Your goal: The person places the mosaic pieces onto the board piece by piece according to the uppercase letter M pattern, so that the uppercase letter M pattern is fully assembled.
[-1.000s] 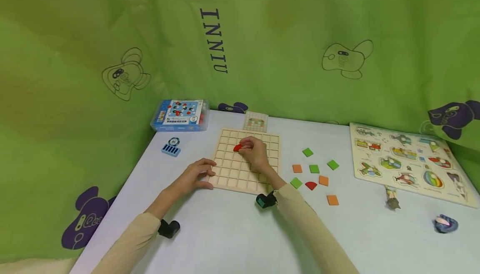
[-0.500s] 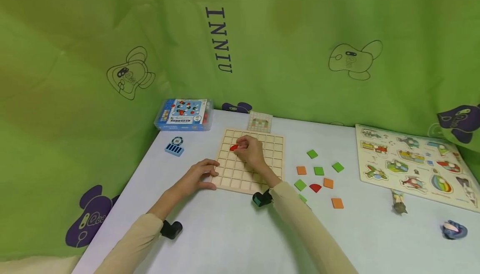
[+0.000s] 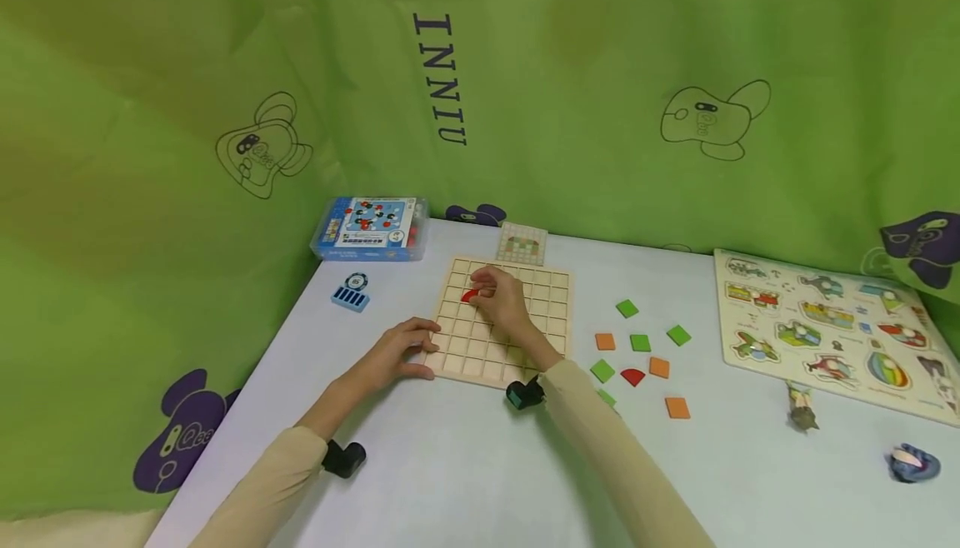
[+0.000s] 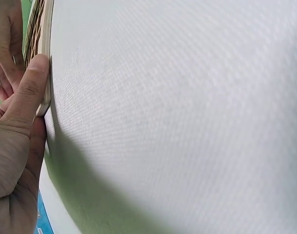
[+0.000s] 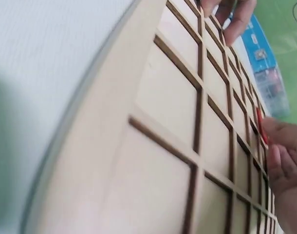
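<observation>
A square wooden grid board (image 3: 487, 379) lies on the table, its cells bare apart from the spot under my right hand. My right hand (image 3: 501, 302) pinches a red quarter-circle tile (image 3: 469, 295) between thumb and fingertips, over a cell in the board's upper left part. In the right wrist view the red tile (image 5: 261, 126) stands tilted, one edge right at the grid. My left hand (image 3: 395, 351) holds the board's near left corner. Its thumb (image 4: 34, 75) lies along the board's side in the left wrist view, with fingers round the corner.
Right of the board lie several green tiles (image 3: 640, 343), orange tiles (image 3: 604, 341) and another red quarter-circle tile (image 3: 633, 376). A pattern card (image 3: 522, 244) sits behind the board. A boxed kit (image 3: 370, 230), blue rack (image 3: 350, 298), picture puzzle (image 3: 828, 331) and two small figures (image 3: 802, 415) surround these.
My right hand has shifted left across the board by about a cell, carrying the red tile. The head view has turned slightly, and a green tile beside the right sleeve has come into sight.
</observation>
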`<state>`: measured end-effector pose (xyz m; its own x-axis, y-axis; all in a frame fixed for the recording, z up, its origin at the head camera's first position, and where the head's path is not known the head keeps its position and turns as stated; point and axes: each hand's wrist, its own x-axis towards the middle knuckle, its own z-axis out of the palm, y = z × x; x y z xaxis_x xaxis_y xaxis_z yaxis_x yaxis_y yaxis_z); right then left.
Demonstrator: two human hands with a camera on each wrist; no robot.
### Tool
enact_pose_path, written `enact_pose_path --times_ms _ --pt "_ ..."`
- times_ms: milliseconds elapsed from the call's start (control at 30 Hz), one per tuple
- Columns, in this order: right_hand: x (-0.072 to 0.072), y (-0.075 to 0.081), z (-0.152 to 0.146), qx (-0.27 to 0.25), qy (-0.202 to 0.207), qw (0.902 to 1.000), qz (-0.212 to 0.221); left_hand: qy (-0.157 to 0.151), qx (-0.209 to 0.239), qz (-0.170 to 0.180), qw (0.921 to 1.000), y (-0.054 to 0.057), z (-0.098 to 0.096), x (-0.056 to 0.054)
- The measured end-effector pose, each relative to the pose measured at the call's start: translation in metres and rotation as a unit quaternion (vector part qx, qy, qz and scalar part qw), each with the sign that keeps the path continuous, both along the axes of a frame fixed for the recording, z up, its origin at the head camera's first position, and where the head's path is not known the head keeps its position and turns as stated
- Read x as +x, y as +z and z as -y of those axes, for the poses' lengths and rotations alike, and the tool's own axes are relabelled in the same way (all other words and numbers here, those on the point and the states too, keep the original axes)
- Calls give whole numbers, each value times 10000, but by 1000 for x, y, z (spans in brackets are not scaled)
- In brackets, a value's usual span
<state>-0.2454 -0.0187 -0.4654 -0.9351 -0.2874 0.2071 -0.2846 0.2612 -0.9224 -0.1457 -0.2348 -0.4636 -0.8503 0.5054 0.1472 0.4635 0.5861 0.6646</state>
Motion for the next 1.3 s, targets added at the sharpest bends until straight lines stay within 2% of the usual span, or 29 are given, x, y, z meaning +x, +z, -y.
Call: enact_pose_path --times_ms 233,433,567,667,733,833,933,1033,1167,1300 --pt "3 9 -43 -694 283 9971 89 19 -65 -4 10000 1 -3 0" --pt "18 13 -108 -690 117 9973 226 98 -67 -38 9999 0 -3 3" --pt "31 15 -161 -451 -266 9986 69 153 47 4 9999 1 -3 5" --pt "41 16 -201 8 -739 9971 -168 133 64 37 9999 2 -4 4" --pt "49 17 -226 450 -1179 9913 -360 103 -16 -7 9999 2 -5 3" --pt "62 20 -254 1178 -1780 9753 -570 113 -43 70 9999 2 -5 2" --pt "69 21 -269 1696 -2028 9624 -618 135 16 196 9997 1 -5 2" --pt "71 19 -273 1924 -1980 9599 -486 132 22 249 9996 1 -3 1" --pt "69 14 -272 1996 -2103 9564 -358 114 -105 137 9998 1 -4 1" --pt "68 9 -272 1847 -2308 9546 -362 134 -111 41 9998 0 -5 3"
